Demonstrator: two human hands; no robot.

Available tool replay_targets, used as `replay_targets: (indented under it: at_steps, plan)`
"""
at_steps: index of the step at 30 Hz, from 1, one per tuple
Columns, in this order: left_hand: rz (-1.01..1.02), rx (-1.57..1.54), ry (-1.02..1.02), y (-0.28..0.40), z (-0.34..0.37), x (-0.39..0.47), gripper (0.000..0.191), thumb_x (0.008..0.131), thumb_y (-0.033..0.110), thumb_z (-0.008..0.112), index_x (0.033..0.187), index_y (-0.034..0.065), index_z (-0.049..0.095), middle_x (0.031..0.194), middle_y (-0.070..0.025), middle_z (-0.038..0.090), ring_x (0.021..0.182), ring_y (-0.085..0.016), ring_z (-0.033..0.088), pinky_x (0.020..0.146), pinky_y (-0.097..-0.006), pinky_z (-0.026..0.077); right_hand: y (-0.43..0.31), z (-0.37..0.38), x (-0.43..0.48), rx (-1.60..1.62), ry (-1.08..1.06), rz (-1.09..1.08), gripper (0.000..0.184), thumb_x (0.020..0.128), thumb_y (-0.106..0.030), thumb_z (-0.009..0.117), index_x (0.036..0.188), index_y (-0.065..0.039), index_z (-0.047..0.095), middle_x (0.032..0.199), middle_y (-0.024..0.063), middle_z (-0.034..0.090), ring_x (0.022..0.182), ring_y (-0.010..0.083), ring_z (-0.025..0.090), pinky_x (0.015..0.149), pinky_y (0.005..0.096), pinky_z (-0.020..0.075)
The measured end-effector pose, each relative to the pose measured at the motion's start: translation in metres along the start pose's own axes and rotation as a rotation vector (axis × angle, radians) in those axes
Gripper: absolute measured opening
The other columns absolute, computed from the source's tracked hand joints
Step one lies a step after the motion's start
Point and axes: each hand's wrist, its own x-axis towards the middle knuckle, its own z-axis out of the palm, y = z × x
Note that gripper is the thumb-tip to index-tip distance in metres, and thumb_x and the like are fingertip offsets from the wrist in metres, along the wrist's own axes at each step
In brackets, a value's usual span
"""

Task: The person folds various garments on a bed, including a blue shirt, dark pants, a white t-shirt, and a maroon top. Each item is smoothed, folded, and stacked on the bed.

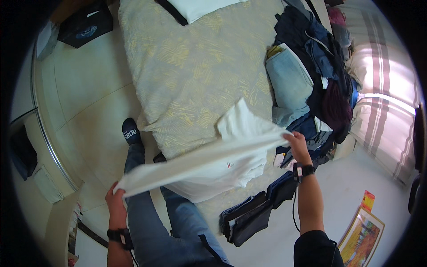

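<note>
A white T-shirt (213, 167) with a small printed mark is stretched between my two hands above the near part of the bed. My left hand (116, 198) pinches one edge of the cloth at the lower left, over my jeans. At the other end, my right hand (297, 143) grips a corner beside the clothes pile. A sleeve of the shirt spreads over the patterned bedsheet (200, 66), and the lower folds lie near the bed's edge. Part of the cloth is blurred.
Heaped dark clothes (320, 66) and folded light-blue jeans (288, 76) lie along the bed's right side. Folded dark garments (248, 217) sit at the near edge. A white pillow (206, 8) is at the top. A black box (88, 28) stands on the floor; a framed picture (362, 237) is lower right.
</note>
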Motion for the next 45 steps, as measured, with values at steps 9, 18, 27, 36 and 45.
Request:
replay_targets:
  at_steps: [9,18,27,36,45]
  plan:
    - [0.033,0.475,-0.038,0.001,-0.009,0.010,0.039,0.078,0.020,0.070,0.103,-0.0108,0.069,0.093,-0.0130,0.068,0.081,-0.020,0.062,0.074,-0.0317,0.049,-0.030,-0.026,-0.009,-0.240,-0.140,-0.083,0.036,0.075,0.008,0.057,0.109,0.003,0.067,0.097,0.0131,0.068,0.094,0.0304,0.064,0.084,0.0377,0.0497]
    - [-0.193,0.618,-0.093,-0.013,0.056,0.154,0.050,0.078,0.047,0.078,0.089,-0.0007,0.066,0.079,-0.0039,0.060,0.065,-0.017,0.059,0.056,-0.0319,0.039,-0.053,0.108,0.176,-0.025,-0.097,-0.073,0.036,0.093,-0.035,0.073,0.091,0.001,0.071,0.082,0.0016,0.065,0.072,0.0118,0.056,0.066,0.0277,0.0441]
    - [0.272,0.549,-0.286,0.016,0.111,0.110,0.023,0.093,0.023,0.073,0.087,0.0014,0.066,0.076,-0.0036,0.065,0.070,-0.011,0.060,0.066,-0.0267,0.050,0.128,0.015,0.027,0.076,0.214,-0.136,0.030,0.096,-0.023,0.070,0.110,0.003,0.069,0.100,0.0053,0.072,0.092,0.0119,0.064,0.083,0.0273,0.0502]
    - [0.879,0.668,-0.843,0.107,0.365,0.000,0.020,0.099,0.013,0.065,0.112,-0.0020,0.065,0.101,-0.0033,0.067,0.092,-0.009,0.060,0.083,-0.0248,0.049,0.295,0.049,-0.042,0.189,0.305,0.154,0.065,0.078,-0.039,0.084,0.121,0.004,0.063,0.103,0.0170,0.072,0.089,0.0221,0.068,0.081,0.0347,0.0541]
    - [1.870,1.307,-0.771,0.095,0.607,-0.046,0.039,0.090,0.011,0.067,0.128,0.0110,0.064,0.130,-0.0183,0.061,0.119,-0.038,0.056,0.103,-0.0424,0.043,0.331,0.023,-0.054,0.108,0.345,0.047,0.027,0.085,-0.022,0.072,0.097,0.003,0.071,0.078,0.0156,0.070,0.068,0.0235,0.066,0.066,0.0367,0.0520]
